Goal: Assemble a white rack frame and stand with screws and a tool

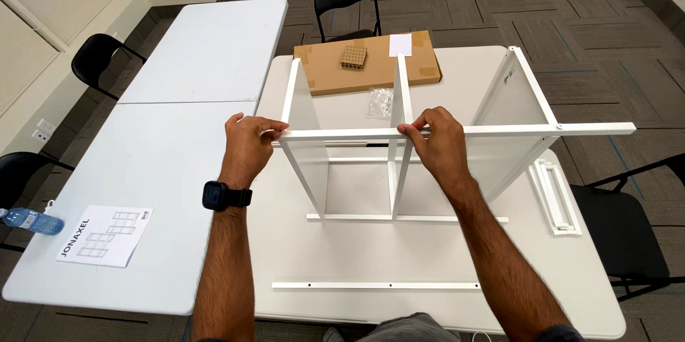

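Two bare forearms are seen, and no sleeves are worn on them. Dark hair is seen along both forearms. On the left wrist a black smartwatch (227,195) is worn, with a square dark face and a wide black band. The left hand (247,143) and the right hand (439,141) are uncovered; no gloves and no rings can be made out. At the bottom edge, grey trousers (407,329) are partly seen.

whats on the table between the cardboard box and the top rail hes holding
In the head view, a small clear plastic bag lies on the table between the cardboard box and the top rail; the frame's middle upright crosses there too.
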